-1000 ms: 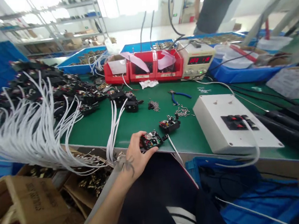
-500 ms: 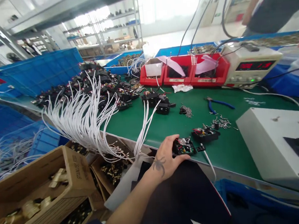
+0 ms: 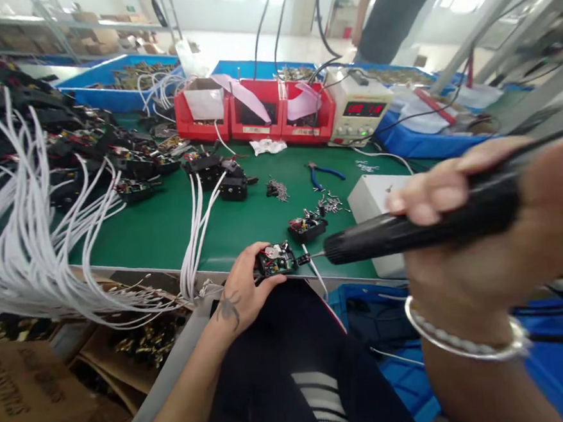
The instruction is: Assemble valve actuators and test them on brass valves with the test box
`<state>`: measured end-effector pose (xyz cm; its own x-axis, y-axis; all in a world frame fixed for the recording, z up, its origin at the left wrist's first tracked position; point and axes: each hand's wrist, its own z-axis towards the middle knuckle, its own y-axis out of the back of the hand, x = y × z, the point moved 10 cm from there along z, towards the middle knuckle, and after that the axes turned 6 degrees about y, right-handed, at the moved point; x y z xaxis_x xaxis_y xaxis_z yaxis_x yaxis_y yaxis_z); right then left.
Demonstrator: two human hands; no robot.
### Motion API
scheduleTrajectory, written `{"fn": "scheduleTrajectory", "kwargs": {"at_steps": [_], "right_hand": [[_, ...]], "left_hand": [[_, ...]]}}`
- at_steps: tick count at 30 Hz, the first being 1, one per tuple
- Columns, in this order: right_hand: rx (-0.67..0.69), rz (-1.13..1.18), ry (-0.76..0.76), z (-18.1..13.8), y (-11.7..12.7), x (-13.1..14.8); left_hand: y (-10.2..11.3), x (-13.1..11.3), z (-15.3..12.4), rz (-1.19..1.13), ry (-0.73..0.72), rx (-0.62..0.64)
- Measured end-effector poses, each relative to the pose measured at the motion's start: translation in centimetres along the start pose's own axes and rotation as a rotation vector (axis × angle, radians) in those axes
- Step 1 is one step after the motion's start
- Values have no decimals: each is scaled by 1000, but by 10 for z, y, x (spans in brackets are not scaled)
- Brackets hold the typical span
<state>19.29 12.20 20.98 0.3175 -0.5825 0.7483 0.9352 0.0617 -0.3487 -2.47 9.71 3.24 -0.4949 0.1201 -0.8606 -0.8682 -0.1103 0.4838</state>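
At the bench's front edge my left hand (image 3: 245,284) grips an open black housing (image 3: 276,260) with a circuit board and wires inside. My right hand (image 3: 485,222) is wrapped round a black electric screwdriver (image 3: 422,227), held level and pointing left. Its thin bit reaches a small black terminal piece (image 3: 303,259) just right of the housing; whether it touches a screw is too small to tell. A white cable (image 3: 317,276) hangs from near that piece over the edge. Just behind sits a second open black housing (image 3: 307,224), beside loose screws (image 3: 330,203).
Blue-handled pliers (image 3: 324,172) lie behind the screws. Red bins (image 3: 256,128) and a power supply (image 3: 358,106) line the back. A white box (image 3: 381,194) stands right. Many black assemblies with white cables (image 3: 38,254) fill the left. A person (image 3: 391,17) stands beyond.
My right hand has come into view from the right with the electric screwdriver, its bit now at the terminal piece. My left hand still holds the housing. The view has turned right.
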Motion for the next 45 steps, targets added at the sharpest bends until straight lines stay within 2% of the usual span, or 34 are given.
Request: {"fn": "scheduleTrajectory", "kwargs": {"at_steps": [2,4,8,45], "right_hand": [[45,82,14,-5,-19,-18],[61,93,-51,-9,-31,-44],[68,58,-91,-12,-35,-65],[140,50,-97,-13,-48,-65]], "left_hand": [[0,-1,0,6,-11,-2],[0,-1,0,9,-20,-5],[-1,-2,0,11,-32,-4],[-2,-2,-1,32,-43,-1]]}}
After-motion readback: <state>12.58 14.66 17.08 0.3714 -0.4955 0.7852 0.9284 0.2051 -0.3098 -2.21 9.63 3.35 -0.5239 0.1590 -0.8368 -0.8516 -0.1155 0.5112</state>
